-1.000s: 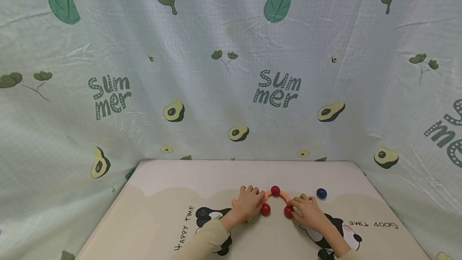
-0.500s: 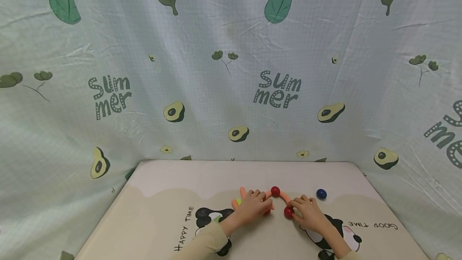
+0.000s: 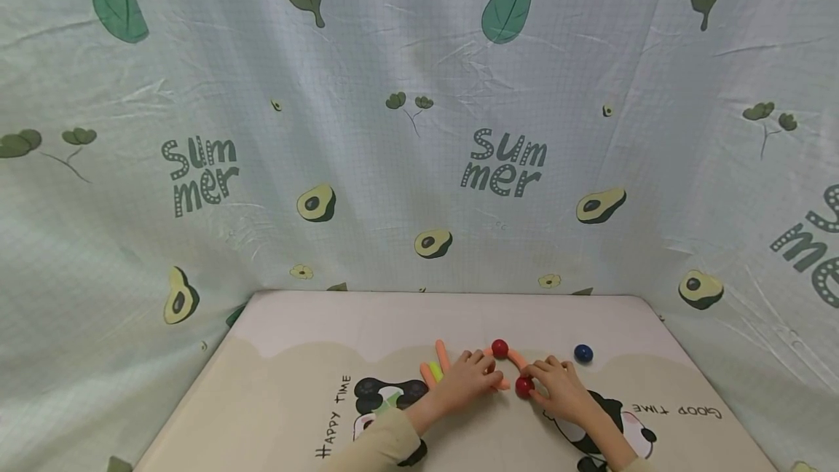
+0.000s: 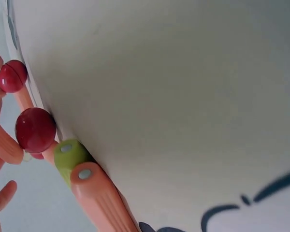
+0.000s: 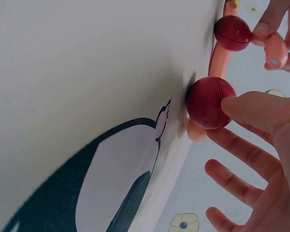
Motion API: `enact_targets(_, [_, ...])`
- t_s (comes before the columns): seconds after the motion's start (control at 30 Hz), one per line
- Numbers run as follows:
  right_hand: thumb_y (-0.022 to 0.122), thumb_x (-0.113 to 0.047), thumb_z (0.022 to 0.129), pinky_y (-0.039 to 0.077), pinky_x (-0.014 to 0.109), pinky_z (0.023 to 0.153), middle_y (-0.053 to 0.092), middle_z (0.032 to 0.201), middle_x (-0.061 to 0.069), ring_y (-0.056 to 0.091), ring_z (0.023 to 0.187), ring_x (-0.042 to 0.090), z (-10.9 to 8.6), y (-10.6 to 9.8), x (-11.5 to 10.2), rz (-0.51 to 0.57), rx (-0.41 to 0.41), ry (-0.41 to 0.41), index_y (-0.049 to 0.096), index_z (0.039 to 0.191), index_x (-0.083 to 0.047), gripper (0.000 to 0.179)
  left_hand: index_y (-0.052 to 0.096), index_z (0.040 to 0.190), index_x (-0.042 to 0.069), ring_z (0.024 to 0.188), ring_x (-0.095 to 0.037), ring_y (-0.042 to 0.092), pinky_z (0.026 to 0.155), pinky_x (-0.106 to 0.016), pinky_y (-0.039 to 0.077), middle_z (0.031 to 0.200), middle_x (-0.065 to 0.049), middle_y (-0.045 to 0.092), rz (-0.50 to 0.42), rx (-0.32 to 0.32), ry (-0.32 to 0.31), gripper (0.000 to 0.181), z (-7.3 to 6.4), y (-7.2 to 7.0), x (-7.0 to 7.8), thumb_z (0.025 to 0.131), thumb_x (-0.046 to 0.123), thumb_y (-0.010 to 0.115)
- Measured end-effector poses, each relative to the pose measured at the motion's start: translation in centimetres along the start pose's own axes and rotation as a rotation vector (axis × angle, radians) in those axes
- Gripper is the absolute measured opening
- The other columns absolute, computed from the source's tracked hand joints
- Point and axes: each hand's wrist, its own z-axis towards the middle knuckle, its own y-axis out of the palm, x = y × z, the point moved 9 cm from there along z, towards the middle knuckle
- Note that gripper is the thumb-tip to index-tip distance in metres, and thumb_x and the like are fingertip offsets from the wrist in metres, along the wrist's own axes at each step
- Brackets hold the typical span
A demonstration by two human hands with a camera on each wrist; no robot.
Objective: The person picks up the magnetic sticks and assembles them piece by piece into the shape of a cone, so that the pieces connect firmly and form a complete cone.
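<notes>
My left hand [image 3: 465, 379] pinches an orange toy rod [image 5: 275, 50] with a metal dot on its end. The rod's other end is at a red ball [image 4: 35, 129], and whether they touch is hard to tell. In the head view that ball is hidden behind my left hand. My right hand [image 3: 556, 387] pinches another red ball [image 5: 210, 102] between thumb and finger on the table. A curved orange rod [image 3: 517, 359] runs from this ball up to a third red ball [image 3: 499, 348], at the far point of an arch.
Left of my left hand lie several straight rods, among them an orange rod [image 3: 442, 355] and a yellow-green rod [image 3: 435, 371]. A dark blue ball [image 3: 583, 353] sits beyond my right hand. The printed tabletop [image 3: 295, 384] meets a patterned cloth [image 3: 367, 166] behind.
My left hand has moved right and slightly nearer, bringing the orange rod over by the left red ball. The straight rods have come into view behind it. My right hand stays put.
</notes>
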Motion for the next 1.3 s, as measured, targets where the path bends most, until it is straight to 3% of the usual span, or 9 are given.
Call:
enact_targets(0.13, [0.072, -0.02, 0.071, 0.037, 0.048, 0.072, 0.061, 0.085, -0.01, 0.044, 0.079, 0.011, -0.1, 0.0, 0.0, 0.003, 0.008, -0.004, 0.061, 0.092, -0.021, 0.023, 0.055, 0.09, 0.029, 0.084, -0.006, 0.043, 0.067, -0.017, 0.036, 0.086, 0.009, 0.05, -0.033, 0.05, 0.036, 0.01, 0.2, -0.4, 0.6, 0.086, 0.038, 0.053])
enact_targets(0.33, [0.071, -0.02, 0.071, 0.037, 0.048, 0.072, 0.062, 0.087, -0.009, 0.044, 0.079, 0.01, -0.1, -0.1, -0.1, 0.006, 0.01, -0.001, 0.061, 0.092, -0.022, 0.024, 0.057, 0.097, 0.032, 0.085, -0.005, 0.049, 0.071, -0.02, 0.038, 0.087, 0.011, 0.055, -0.104, -0.043, 0.035, 0.015, 0.3, 0.3, 1.2, 0.084, 0.039, 0.055])
enact_targets(0.63, [0.07, -0.021, 0.072, 0.035, 0.039, 0.068, 0.062, 0.087, -0.008, 0.043, 0.08, 0.01, 0.0, -0.1, -0.1, 0.009, -0.009, 0.005, 0.061, 0.094, -0.02, 0.023, 0.056, 0.099, 0.032, 0.081, -0.005, 0.048, 0.073, -0.02, 0.037, 0.085, 0.011, 0.054, -0.084, -0.046, 0.029, 0.019, 0.6, 0.4, 1.5, 0.082, 0.04, 0.058])
enact_targets(1.13, [0.071, -0.021, 0.072, 0.036, 0.051, 0.074, 0.063, 0.088, -0.008, 0.045, 0.081, 0.012, -0.1, 0.1, 0.0, 0.024, 0.006, -0.01, 0.061, 0.093, -0.022, 0.023, 0.056, 0.099, 0.031, 0.074, -0.005, 0.046, 0.075, -0.02, 0.039, 0.085, 0.011, 0.054, -0.076, -0.047, 0.036, 0.016, 0.6, 0.9, 2.0, 0.085, 0.038, 0.052])
enact_targets(1.3, [0.071, -0.02, 0.071, 0.037, 0.051, 0.074, 0.063, 0.087, -0.008, 0.044, 0.081, 0.011, -0.1, 0.1, 0.1, 0.021, 0.006, -0.01, 0.061, 0.093, -0.022, 0.024, 0.055, 0.093, 0.031, 0.07, -0.005, 0.043, 0.07, -0.016, 0.032, 0.082, 0.011, 0.053, -0.056, -0.047, 0.044, 0.013, 0.7, 0.7, 2.1, 0.088, 0.037, 0.046])
